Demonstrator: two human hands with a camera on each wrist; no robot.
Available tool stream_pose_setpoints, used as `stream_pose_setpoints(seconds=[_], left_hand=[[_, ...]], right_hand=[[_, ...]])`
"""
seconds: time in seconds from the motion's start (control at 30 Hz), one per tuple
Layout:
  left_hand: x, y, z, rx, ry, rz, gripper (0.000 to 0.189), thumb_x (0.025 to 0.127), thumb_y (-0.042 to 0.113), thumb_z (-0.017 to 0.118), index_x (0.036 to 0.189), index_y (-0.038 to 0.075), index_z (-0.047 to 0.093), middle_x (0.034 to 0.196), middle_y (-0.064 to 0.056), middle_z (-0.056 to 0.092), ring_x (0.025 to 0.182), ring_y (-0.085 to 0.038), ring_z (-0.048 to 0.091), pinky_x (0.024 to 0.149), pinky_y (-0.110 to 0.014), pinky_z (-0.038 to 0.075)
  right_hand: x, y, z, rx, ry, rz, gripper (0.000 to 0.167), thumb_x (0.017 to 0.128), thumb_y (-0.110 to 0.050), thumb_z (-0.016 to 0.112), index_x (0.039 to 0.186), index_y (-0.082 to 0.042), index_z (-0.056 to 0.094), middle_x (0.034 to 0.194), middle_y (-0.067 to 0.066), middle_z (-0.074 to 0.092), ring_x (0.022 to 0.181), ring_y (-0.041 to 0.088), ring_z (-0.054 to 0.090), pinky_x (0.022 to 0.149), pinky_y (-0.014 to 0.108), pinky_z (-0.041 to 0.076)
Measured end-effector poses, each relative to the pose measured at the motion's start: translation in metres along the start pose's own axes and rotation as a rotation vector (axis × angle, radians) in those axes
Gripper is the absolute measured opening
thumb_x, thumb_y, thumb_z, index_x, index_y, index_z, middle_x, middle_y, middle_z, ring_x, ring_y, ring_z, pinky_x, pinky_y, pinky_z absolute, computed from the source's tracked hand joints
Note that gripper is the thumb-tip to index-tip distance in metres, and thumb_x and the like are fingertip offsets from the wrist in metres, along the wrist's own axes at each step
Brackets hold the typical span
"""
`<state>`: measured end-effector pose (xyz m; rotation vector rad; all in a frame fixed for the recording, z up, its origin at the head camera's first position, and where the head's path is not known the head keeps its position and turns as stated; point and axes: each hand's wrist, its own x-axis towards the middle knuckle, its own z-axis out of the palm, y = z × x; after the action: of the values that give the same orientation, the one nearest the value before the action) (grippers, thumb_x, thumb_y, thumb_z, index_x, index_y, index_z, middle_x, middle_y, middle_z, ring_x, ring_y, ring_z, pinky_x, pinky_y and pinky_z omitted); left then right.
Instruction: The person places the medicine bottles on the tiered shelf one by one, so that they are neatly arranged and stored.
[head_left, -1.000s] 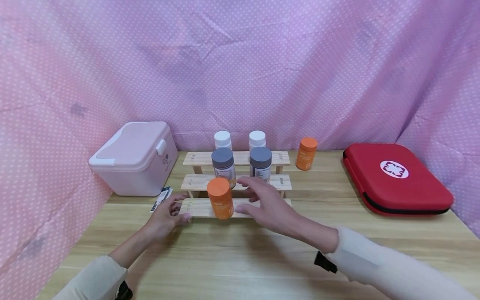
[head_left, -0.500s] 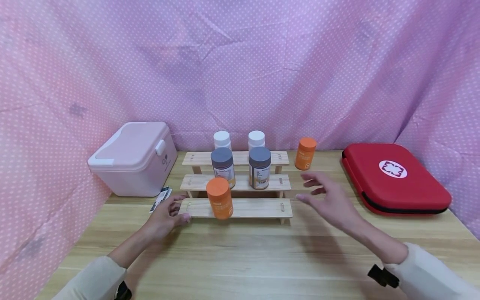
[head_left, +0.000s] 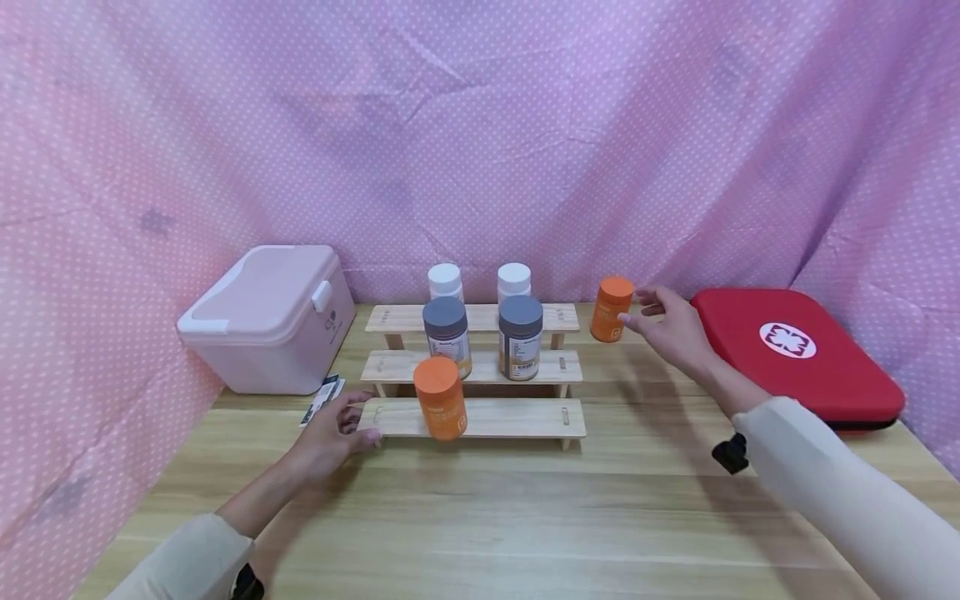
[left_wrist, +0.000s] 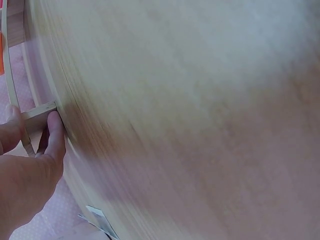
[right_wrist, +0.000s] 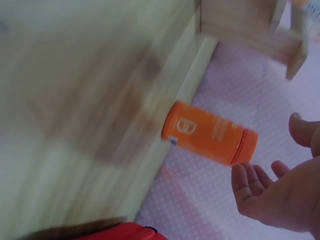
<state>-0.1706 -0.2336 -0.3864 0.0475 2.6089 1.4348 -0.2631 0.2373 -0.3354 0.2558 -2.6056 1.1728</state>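
My left hand (head_left: 332,433) pinches the left end of the bottom tier of a wooden step rack (head_left: 517,417); the left wrist view shows thumb and fingers around the rack end (left_wrist: 39,112). My right hand (head_left: 671,329) is beside an orange bottle (head_left: 611,310) that stands on the table right of the rack. Its thumb and fingers are spread, holding nothing, with the fingertips close to the bottle's cap (right_wrist: 245,146). Another orange bottle (head_left: 441,398) stands on the bottom tier. Two grey-capped bottles (head_left: 521,337) occupy the middle tier and two white bottles (head_left: 514,282) the top.
At the back left sits a pink lidded box (head_left: 266,321), with a small printed card or packet (head_left: 322,398) by it. A red zip case (head_left: 795,350) lies on the right, partly behind my right forearm. A pink dotted curtain (head_left: 480,150) closes off the back.
My right hand has moved away from the rack, rightward and then back to the orange bottle on the table. The left hand keeps its place on the rack.
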Motion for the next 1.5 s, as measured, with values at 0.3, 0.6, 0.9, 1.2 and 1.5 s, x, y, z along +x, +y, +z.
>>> stream_pose_setpoints(seconds=[0.3,0.6,0.9,1.2,1.5], left_hand=[[0.001,0.0,0.002,0.003,-0.009,-0.004,0.06,0.087,0.006,0.07,0.137,-0.001,0.039,0.115,-0.017,0.064,0.1,-0.023,0.061,0.084,-0.031,0.049],[0.003,0.001,0.001,0.017,-0.009,-0.016,0.06,0.087,0.008,0.07,0.138,0.001,0.039,0.114,-0.014,0.065,0.098,-0.022,0.059,0.082,-0.031,0.049],[0.003,0.001,0.001,0.012,-0.014,-0.009,0.06,0.087,0.007,0.07,0.138,0.0,0.039,0.111,-0.014,0.065,0.093,-0.021,0.058,0.077,-0.028,0.048],[0.002,0.001,0.001,-0.032,-0.026,-0.004,0.06,0.088,0.004,0.068,0.138,-0.002,0.037,0.111,-0.017,0.064,0.091,-0.02,0.06,0.072,-0.025,0.05],[0.001,0.0,-0.002,-0.029,-0.023,-0.014,0.06,0.087,0.005,0.069,0.138,-0.001,0.038,0.109,-0.016,0.064,0.089,-0.02,0.058,0.069,-0.024,0.049]], right_hand=[[0.039,0.014,0.004,0.007,-0.142,0.147,0.082,0.092,-0.034,0.065,0.148,0.006,0.022,0.144,0.034,0.032,0.13,0.049,0.035,0.103,0.059,0.034],[0.05,0.031,0.01,0.155,-0.156,0.122,0.06,0.096,-0.013,0.06,0.144,0.009,0.032,0.137,0.033,0.044,0.124,0.044,0.044,0.103,0.052,0.038],[0.05,0.031,0.01,0.092,-0.127,0.116,0.051,0.096,-0.012,0.059,0.136,0.011,0.039,0.128,0.035,0.05,0.116,0.043,0.05,0.097,0.051,0.043],[0.044,0.032,0.008,0.056,-0.114,0.074,0.043,0.096,-0.011,0.059,0.131,0.009,0.044,0.124,0.032,0.054,0.11,0.04,0.052,0.093,0.049,0.044],[0.015,0.028,-0.012,0.052,-0.113,0.023,0.052,0.095,-0.016,0.062,0.138,0.004,0.042,0.132,0.03,0.051,0.119,0.041,0.051,0.097,0.051,0.043]])
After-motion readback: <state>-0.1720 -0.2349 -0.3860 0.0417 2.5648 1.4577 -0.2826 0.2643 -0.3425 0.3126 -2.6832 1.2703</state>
